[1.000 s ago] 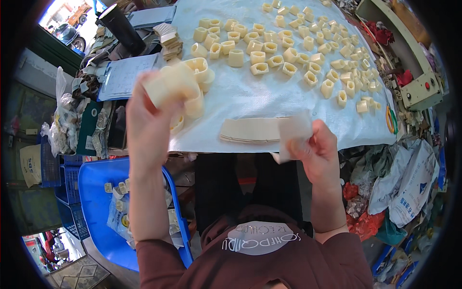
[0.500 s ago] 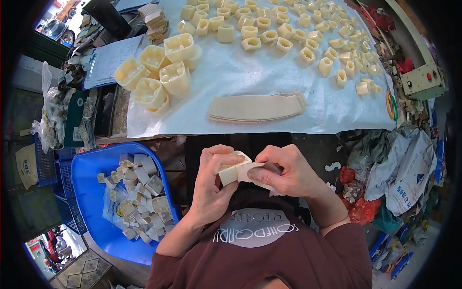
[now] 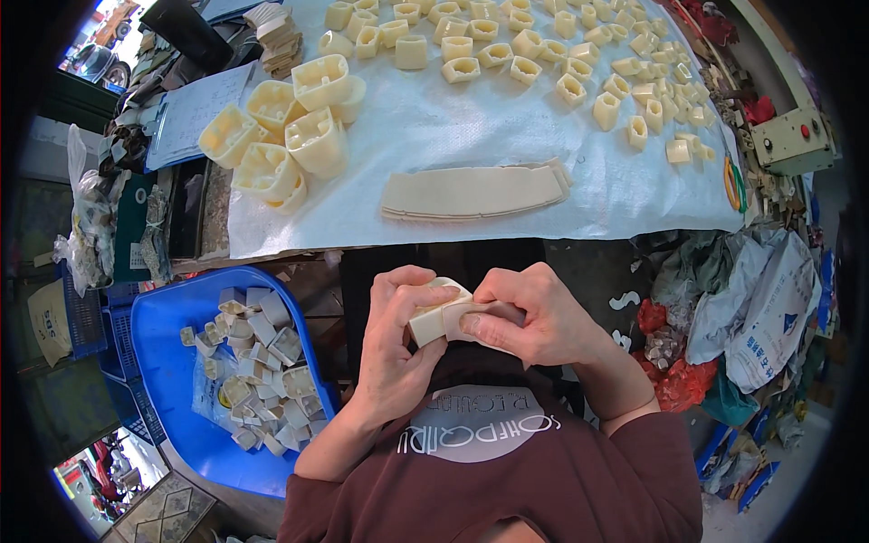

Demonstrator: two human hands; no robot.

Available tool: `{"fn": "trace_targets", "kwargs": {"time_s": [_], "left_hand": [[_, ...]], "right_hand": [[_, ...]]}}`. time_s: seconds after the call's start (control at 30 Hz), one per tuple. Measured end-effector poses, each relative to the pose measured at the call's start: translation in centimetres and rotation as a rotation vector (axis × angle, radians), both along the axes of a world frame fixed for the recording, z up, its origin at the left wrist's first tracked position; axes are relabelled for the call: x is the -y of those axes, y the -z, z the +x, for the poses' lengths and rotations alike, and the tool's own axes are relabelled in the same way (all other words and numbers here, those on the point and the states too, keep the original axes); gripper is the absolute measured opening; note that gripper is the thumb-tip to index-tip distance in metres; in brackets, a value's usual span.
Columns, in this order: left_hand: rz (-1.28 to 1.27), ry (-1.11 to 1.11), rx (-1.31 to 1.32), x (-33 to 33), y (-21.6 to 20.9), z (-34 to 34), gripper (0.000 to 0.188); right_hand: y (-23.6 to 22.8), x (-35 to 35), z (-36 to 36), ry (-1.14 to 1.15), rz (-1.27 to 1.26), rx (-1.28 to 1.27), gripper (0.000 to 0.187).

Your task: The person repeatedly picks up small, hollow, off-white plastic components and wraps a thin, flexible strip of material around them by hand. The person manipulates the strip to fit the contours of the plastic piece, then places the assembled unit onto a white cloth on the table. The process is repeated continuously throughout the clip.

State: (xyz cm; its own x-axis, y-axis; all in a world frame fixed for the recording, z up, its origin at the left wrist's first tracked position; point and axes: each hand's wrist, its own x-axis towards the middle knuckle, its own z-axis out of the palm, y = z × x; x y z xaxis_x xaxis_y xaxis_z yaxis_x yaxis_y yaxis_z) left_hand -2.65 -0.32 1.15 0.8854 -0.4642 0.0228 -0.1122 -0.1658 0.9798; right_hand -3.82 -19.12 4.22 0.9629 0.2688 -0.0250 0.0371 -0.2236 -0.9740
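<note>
Near my chest, my left hand [image 3: 395,339] is closed around a cream plastic block [image 3: 427,327] shaped like a shoe heel, its thumb below and fingers over the top. My right hand [image 3: 548,317] pinches a thin beige strip [image 3: 491,329] between thumb and fingers. One end of this strip lies against the block's side; the rest runs right, partly hidden by my fingers. On the table ahead rests a stack of similar curved strips [image 3: 471,192]. Left of it stands a cluster of larger hollow cream blocks [image 3: 317,142].
Many small cream blocks [image 3: 411,52] are spread over the white sheet [image 3: 362,213] on the table. At my left stands a blue basin [image 3: 167,407] holding beige-grey pieces. Plastic bags [image 3: 765,312] are piled at the right, below a control box [image 3: 795,142].
My right thumb has come closer to the block, pressing the strip near its side. Both hands sit slightly higher in view, and the view has shifted a little.
</note>
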Motion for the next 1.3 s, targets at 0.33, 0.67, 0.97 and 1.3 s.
{"fn": "trace_targets", "kwargs": {"time_s": [0.33, 0.67, 0.97, 1.3], "left_hand": [[0.096, -0.025, 0.074, 0.3, -0.9, -0.3, 0.047], [-0.126, -0.095, 0.015, 0.3, -0.3, -0.4, 0.026], [-0.337, -0.107, -0.184, -0.3, -0.8, 0.5, 0.026], [-0.625, 0.037, -0.297, -0.6, 0.0, 0.6, 0.028]], "right_hand": [[0.0, 0.1, -0.1, 0.023, -0.01, -0.034, 0.018], [1.3, 1.0, -0.6, 0.134, -0.071, 0.128, 0.028], [1.8, -2.2, -5.1, -0.052, -0.173, 0.398, 0.044], [5.0, -4.2, -3.1, 0.179, 1.053, -0.232, 0.07]]}}
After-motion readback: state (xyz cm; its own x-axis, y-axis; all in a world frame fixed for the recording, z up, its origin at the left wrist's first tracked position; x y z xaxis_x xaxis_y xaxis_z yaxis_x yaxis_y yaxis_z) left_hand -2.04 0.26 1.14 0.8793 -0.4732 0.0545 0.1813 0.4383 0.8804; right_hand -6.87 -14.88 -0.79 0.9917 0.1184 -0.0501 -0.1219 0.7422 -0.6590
